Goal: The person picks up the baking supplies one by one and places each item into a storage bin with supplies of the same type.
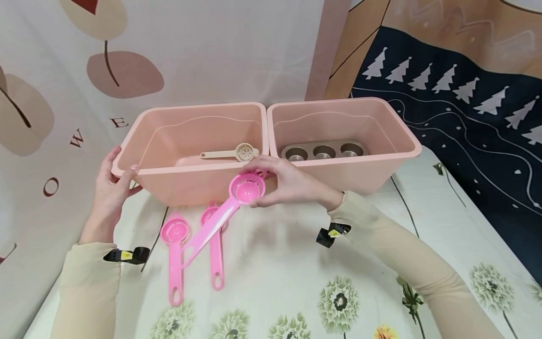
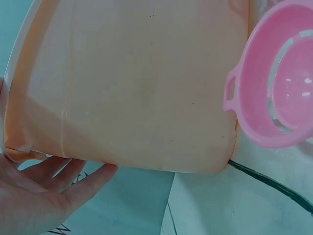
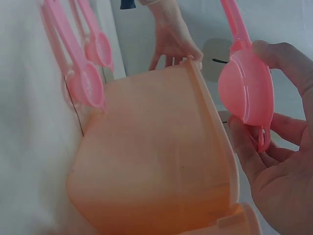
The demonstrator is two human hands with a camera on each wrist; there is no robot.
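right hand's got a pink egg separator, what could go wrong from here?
1. The right hand grips the pink egg separator only at its bowl end, so the free handle might swing or snag.
2. If lowered into the left bin, it could land on the beige egg separator.
3. The left hand holds that bin's corner; a pull might shift or tip it.
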